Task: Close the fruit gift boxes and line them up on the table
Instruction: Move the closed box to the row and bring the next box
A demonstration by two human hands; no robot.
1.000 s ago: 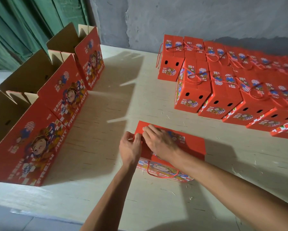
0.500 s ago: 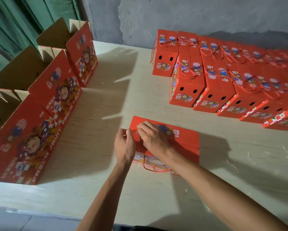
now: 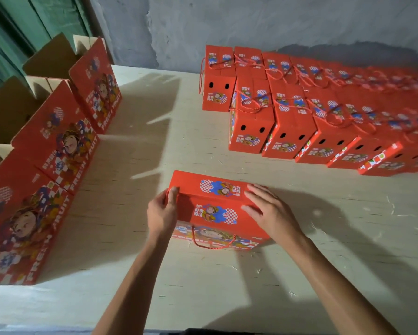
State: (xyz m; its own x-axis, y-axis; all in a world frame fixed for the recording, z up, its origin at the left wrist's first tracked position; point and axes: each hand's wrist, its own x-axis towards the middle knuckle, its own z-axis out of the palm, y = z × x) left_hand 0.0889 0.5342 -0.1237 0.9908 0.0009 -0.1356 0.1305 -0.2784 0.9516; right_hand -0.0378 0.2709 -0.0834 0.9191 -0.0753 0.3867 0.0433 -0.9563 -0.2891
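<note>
On the pale bench (image 3: 135, 151), short of the rows of closed boxes (image 3: 299, 122), a red gift box (image 3: 215, 201) of stiff, probably light card lies flat, best held by both ends: left hand (image 3: 161, 215) grips its end, right hand (image 3: 267, 209) presses flat-fingered.

- The light is dim and warm, the scene lit unevenly, with the grey wall (image 3: 251, 25) behind left murky.
- Hard light comes from the left: the open cartons (image 3: 58, 146) throw long, sharp-edged shadows rightward across the pale table (image 3: 155, 117).
- Both forearms cast broad dark shadows to the right and toward the near edge.
- The far right end of the closed boxes (image 3: 348, 112) smears into motion blur, print unreadable.
- Wide-angle distortion bends the table edges and leans the cartons outward.
- No glare; the reds look oversaturated.
</note>
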